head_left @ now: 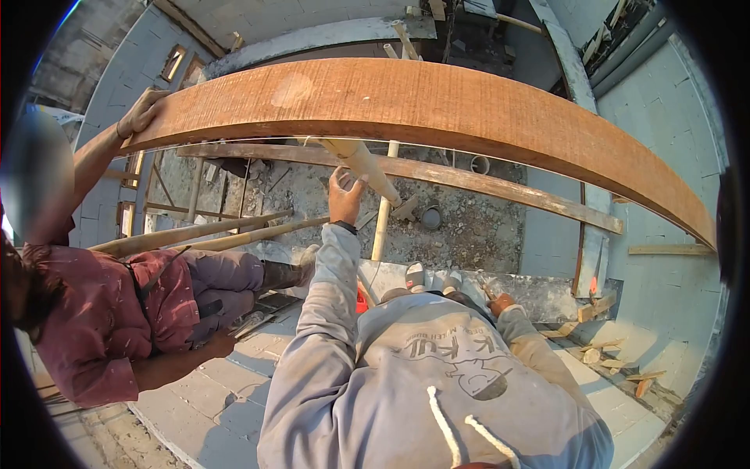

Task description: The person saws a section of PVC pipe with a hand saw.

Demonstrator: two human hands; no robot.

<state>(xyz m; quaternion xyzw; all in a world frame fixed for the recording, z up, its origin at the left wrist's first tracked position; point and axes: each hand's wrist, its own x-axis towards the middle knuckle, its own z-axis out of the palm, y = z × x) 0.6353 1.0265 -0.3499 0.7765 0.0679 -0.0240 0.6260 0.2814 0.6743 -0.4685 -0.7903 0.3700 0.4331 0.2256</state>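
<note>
And here we are, up at the big timber beam (391,98), which spans the view from our left to the far right, a thin white string (234,141) running along its lower edge. Our left hand (346,199) is up just below the middle of that edge, fingers half curled, a gap between fingertip and thumb, nothing seen in the grasp! It's right at the bamboo pole (367,162), which slants down from under the beam; touching or just short of it, we can't tell.

Down at our side, the right hand (502,303) is low, near the dusty ledge (539,295)'s front edge, fingers curled by something small; whether it's gripped, we can't tell.

Over at the beam's left end, a co-worker's hand (141,112) clasps the wood. Beneath, a narrower plank (500,179) crosses above the rubble floor (476,227), and wood offcuts (609,361) lie scattered by the foot of the right-hand wall (664,305).

So what's the step? We'd judge it's checking or steadying the beam over its prop, with the string perhaps as the guide. The next move, we reckon, calls for a firm left-hand hold on the pole and small nudges, the beam's left end kept steady.
</note>
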